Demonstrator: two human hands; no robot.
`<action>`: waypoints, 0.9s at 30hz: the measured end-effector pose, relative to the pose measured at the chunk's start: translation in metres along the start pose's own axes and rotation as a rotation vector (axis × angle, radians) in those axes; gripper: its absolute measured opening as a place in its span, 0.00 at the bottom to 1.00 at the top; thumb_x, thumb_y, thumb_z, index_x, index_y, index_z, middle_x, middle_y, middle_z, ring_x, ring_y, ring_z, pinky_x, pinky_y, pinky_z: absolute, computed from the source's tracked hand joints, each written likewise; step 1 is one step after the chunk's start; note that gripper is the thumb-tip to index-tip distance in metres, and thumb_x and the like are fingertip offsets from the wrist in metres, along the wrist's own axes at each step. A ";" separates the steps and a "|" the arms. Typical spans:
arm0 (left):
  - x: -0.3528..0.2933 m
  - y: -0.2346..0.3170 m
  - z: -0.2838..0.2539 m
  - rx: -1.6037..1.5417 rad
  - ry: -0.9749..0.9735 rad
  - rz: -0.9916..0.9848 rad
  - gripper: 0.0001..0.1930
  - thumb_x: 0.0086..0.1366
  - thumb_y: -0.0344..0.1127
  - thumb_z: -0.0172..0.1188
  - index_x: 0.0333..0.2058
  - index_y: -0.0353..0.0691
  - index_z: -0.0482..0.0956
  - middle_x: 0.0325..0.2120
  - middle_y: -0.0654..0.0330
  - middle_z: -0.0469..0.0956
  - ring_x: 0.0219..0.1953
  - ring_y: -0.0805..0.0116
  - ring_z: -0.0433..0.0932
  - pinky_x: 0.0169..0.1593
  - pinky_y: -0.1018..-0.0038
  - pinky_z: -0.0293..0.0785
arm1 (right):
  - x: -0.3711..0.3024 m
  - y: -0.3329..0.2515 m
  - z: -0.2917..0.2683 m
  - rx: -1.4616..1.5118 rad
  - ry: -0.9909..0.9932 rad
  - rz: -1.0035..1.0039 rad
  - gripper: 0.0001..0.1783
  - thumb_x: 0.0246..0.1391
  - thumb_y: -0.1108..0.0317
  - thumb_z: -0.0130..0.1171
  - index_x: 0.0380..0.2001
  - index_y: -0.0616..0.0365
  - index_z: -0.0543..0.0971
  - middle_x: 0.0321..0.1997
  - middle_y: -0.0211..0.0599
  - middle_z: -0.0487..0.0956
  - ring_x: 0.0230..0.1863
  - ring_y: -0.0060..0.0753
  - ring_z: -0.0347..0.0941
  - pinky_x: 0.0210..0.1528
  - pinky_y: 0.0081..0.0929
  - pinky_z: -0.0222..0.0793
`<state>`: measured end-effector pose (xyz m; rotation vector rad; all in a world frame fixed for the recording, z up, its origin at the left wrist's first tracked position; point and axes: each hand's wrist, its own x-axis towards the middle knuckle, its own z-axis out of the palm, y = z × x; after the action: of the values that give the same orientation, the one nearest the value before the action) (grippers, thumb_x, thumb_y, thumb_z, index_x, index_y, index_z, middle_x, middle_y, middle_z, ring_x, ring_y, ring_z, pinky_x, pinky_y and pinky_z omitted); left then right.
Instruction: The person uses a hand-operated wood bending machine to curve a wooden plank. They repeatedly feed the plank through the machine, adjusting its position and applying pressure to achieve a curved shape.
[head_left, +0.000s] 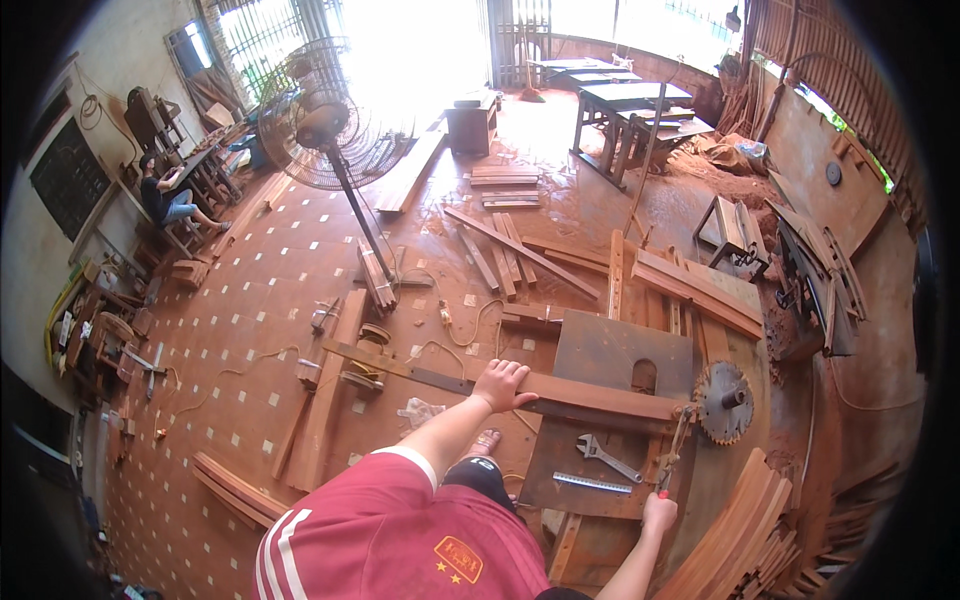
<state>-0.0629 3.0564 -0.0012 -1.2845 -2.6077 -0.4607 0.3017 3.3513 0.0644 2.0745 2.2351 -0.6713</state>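
Observation:
A long brown wooden bar lies across the dark saw table. My left hand grips it near its left part, fingers over the far side and thumb toward me. My right hand is closed around the red-ended handle of a long metal tool, whose exact kind I cannot make out. That tool's far end meets the right end of the bar. Just right of it stands a round toothed saw blade. An adjustable wrench and a steel ruler lie on the near table top.
Stacked wooden strips lie at the lower right. A standing fan rises at the upper left. Loose boards and cords lie on the tiled floor. Another person sits at the far left.

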 end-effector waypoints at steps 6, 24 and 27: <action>0.005 -0.002 0.000 -0.018 0.021 0.005 0.36 0.63 0.70 0.62 0.54 0.42 0.79 0.48 0.55 0.81 0.53 0.55 0.79 0.60 0.60 0.68 | 0.007 0.005 0.003 -0.015 -0.023 -0.046 0.27 0.53 0.55 0.57 0.39 0.75 0.85 0.45 0.72 0.83 0.53 0.69 0.80 0.58 0.56 0.74; 0.019 -0.012 0.000 -0.013 0.037 0.006 0.36 0.63 0.69 0.62 0.54 0.42 0.79 0.48 0.57 0.82 0.52 0.55 0.79 0.59 0.60 0.69 | 0.025 0.002 0.021 0.055 -0.007 -0.071 0.25 0.50 0.58 0.57 0.35 0.76 0.84 0.38 0.72 0.83 0.47 0.68 0.82 0.51 0.54 0.75; 0.023 -0.014 0.001 -0.006 0.050 0.012 0.35 0.63 0.69 0.62 0.53 0.42 0.80 0.47 0.57 0.82 0.52 0.55 0.79 0.59 0.60 0.69 | 0.028 0.000 0.020 0.071 -0.054 -0.011 0.26 0.52 0.56 0.57 0.37 0.75 0.85 0.42 0.73 0.82 0.51 0.69 0.81 0.57 0.56 0.73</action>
<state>-0.0877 3.0655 0.0019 -1.2732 -2.5580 -0.4928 0.2931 3.3718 0.0379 2.0496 2.2279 -0.8087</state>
